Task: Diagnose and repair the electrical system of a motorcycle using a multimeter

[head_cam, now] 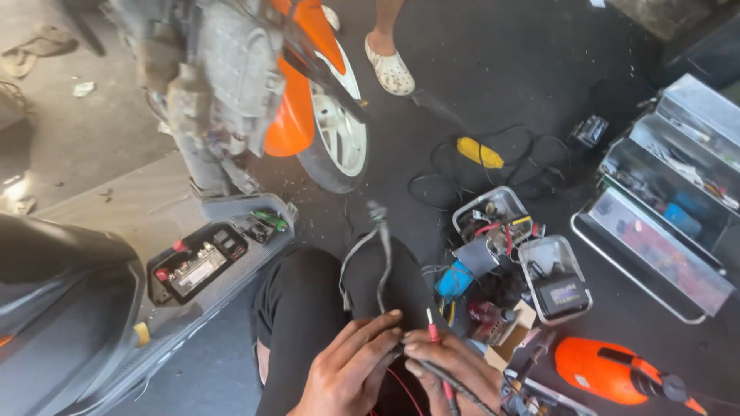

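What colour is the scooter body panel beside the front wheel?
Orange scooter panel, beside the white front wheel; the head view shows it best.

Left hand [351,370] and right hand [451,366] side by side, fingertips meeting, fingers curled in pinching grips, palms down.

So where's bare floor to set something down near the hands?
Bare dark floor lies between the white scooter wheel and the yellow-wrapped black cable. Right of the knees it is crowded: open plastic parts tubs, grey metal toolbox, orange tool.
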